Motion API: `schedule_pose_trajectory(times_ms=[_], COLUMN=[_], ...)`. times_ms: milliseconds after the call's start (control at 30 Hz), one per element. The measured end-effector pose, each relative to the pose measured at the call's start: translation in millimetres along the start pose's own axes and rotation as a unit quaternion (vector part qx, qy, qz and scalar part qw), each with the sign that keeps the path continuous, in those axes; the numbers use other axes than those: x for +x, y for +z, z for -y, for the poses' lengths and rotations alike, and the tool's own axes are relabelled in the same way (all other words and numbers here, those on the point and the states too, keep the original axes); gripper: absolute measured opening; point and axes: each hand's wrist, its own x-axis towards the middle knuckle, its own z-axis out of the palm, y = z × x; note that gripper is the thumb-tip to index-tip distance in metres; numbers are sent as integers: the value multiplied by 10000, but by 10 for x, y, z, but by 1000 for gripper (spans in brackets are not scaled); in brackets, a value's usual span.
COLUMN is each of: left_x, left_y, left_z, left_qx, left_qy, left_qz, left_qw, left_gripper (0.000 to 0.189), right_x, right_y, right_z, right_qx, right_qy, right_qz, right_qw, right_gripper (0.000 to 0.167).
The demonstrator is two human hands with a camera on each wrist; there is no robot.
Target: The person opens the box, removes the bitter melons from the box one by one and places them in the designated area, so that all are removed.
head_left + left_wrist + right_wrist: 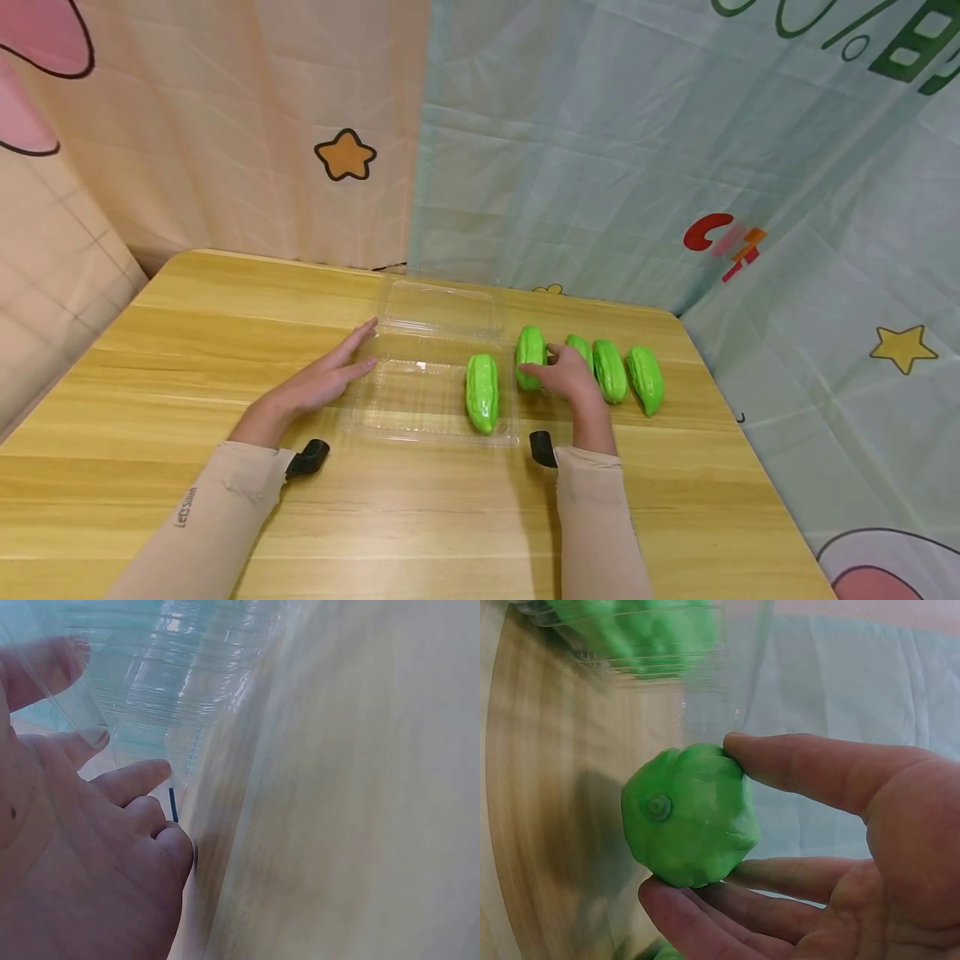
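Observation:
My right hand (568, 375) pinches a green bitter melon (531, 358) between thumb and fingers, just right of the clear plastic box (405, 433). In the right wrist view the held bitter melon (694, 817) shows its end with a small round nub. Another bitter melon (482, 393) lies inside the box, near its right wall. My left hand (318, 385) is at the box's left side with fingers extended. From the left wrist, its fingertips touch the clear plastic (165, 682). The lid (442, 307) stands open at the back.
Right of my right hand lie three more bitter melons, a partly hidden one (580, 350), a middle one (610, 372) and an outer one (646, 380). The wooden table (420, 517) ends at a printed curtain (562, 167) behind.

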Motion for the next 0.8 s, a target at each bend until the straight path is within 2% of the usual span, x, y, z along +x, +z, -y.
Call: schedule_pose_trajectory(times_ms=[433,800], left_x=[-2,1], left_y=[-4,3], left_z=[-3,6], left_qx=[-2,-6], left_qy=[12,18], left_qz=[6,13], left_qw=[10000,10000], left_gripper=[67,67], right_x=[16,11], right_y=[104,156], right_z=[36,21], right_qx=[-608,-782], right_qy=[48,6], right_qz=[-233,-618], right_qw=[9979,9950], right_gripper=[74,68])
